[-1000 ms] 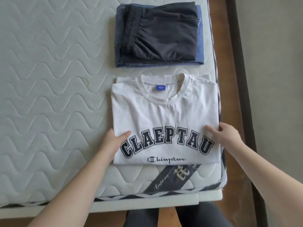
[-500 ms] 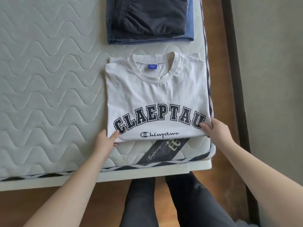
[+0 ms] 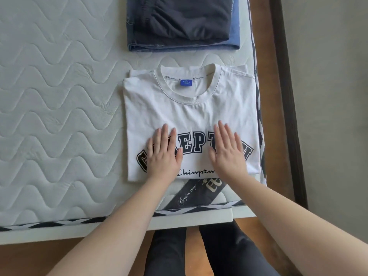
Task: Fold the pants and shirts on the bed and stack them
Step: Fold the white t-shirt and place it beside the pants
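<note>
One white T-shirt (image 3: 191,116) lies folded into a rectangle near the foot corner of the mattress (image 3: 59,106), collar away from the person, dark block lettering across its near half. Both hands rest flat on that lettering, fingers straight and together, holding nothing. The left hand (image 3: 164,154) covers the first letters of the print; the right hand (image 3: 227,154) covers the last ones. Four letters stay readable between them.

Beyond the shirt, apart from it by a strip of bare quilting, sits one stack of two folded garments. The dark grey pants (image 3: 183,16) lie on top, and the blue jeans (image 3: 235,26) show beneath them along the near and right edges. The stack's far end is cut off by the frame.

One dark diagonal label (image 3: 199,193) on the mattress corner peeks out from under the shirt's near edge. Two legs (image 3: 219,253) in dark fabric stand on the wooden floor (image 3: 23,259) beside the bed.
</note>
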The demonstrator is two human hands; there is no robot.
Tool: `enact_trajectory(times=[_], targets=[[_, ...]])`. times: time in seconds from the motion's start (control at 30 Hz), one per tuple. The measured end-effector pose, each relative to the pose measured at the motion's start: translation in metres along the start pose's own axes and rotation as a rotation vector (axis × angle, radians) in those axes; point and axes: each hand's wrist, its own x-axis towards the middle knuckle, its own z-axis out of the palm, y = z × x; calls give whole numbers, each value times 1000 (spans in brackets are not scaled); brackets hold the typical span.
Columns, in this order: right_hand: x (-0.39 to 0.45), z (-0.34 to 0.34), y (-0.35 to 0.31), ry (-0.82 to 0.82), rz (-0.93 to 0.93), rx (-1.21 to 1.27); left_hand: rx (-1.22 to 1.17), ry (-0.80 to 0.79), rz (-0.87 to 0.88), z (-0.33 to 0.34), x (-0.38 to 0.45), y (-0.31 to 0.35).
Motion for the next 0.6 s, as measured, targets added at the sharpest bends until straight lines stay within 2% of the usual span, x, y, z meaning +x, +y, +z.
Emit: enact_trajectory(times=[0.17, 0.23, 0.33, 0.4, 0.5, 0.6], targets=[[32, 7, 25, -144, 43, -147, 59, -46, 71, 18, 6, -17], [35, -1, 45, -133, 111, -165, 87, -30, 96, 15, 11, -34], [48, -15, 58, -117, 183, -140, 37, 16, -36, -1, 35, -63], [67, -21, 53, -74, 148, -133, 6, 40, -78, -15, 62, -71], [111, -20, 32, -4, 92, -115, 34, 63, -26, -27, 107, -66], [150, -14, 18, -8, 52, -71, 60, 51, -38, -28, 145, -62]])
